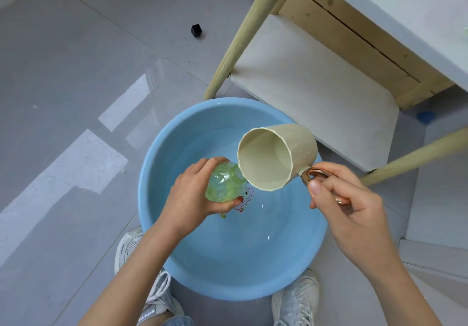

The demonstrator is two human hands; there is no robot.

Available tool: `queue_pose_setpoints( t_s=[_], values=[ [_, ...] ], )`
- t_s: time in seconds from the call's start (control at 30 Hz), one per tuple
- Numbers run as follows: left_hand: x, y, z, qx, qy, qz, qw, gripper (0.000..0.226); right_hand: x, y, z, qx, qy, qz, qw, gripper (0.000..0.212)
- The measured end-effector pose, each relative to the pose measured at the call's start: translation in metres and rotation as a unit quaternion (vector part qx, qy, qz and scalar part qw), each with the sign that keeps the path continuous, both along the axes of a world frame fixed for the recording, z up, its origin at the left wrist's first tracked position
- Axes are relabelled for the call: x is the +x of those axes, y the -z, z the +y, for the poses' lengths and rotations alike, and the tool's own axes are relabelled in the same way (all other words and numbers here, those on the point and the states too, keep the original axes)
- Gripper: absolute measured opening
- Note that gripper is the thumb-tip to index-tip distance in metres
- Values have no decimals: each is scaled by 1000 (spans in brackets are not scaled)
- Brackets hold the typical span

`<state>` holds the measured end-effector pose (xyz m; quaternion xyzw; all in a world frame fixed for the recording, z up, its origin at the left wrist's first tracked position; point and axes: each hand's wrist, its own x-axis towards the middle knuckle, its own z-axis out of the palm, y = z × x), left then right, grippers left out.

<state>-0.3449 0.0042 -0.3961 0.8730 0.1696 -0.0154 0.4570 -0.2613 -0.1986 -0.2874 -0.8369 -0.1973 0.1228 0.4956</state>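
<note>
A round blue basin (177, 262) stands on the grey floor between my feet, with shallow water and a cartoon print on its bottom. My left hand (192, 196) grips a clear green plastic bottle (224, 186), held over the basin with its open neck pointing up and right. My right hand (352, 206) holds the copper-coloured handle of a beige cup (298, 148). The cup is tipped on its side, its mouth facing me, and its lower rim sits right at the bottle's neck. The cup's inside looks nearly empty.
A light wooden table with a white lower shelf (311, 85) stands just beyond the basin; its slanted legs (243, 34) come down beside the rim. A small black cube (196, 30) lies on the floor at the back. My white sneakers (296, 300) flank the basin.
</note>
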Motion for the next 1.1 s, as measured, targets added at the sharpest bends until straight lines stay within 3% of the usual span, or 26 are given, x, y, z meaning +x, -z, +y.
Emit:
queue_pose_setpoints(
  t_s=[0.4, 1.1],
  values=[
    [1, 2, 1, -9, 0, -3, 1000, 75, 3, 0, 2, 0, -15, -22, 1000, 40],
    [2, 1, 0, -12, 3, 0, 1000, 75, 3, -1, 2, -17, -26, -60, 998, 50]
  ],
)
